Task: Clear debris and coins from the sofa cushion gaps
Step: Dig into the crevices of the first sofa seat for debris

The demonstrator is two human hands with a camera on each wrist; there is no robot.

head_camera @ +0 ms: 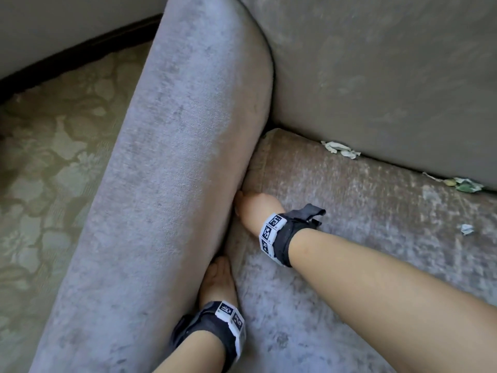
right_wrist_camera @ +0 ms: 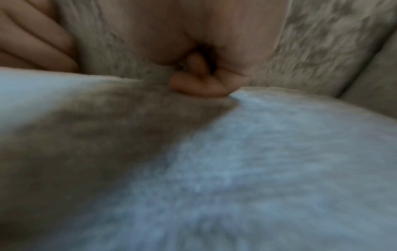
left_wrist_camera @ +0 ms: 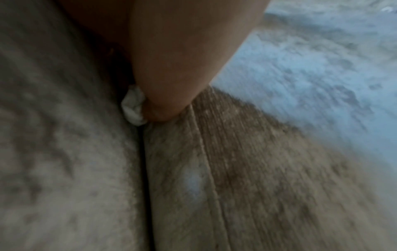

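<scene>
Both hands work the gap between armrest (head_camera: 166, 146) and seat cushion (head_camera: 349, 211), the left hand (head_camera: 219, 281) against a white paper wad (left_wrist_camera: 133, 105), the right hand's (head_camera: 252, 208) grip unclear, while paper scraps (head_camera: 340, 149) along the cushion's back edge remain, so much is left.

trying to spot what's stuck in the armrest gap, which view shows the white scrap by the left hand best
The left wrist view: the white scrap sits wedged in the gap, touching the left hand. In the head view the hand hides it. The blurred right wrist view shows no scrap.
</scene>
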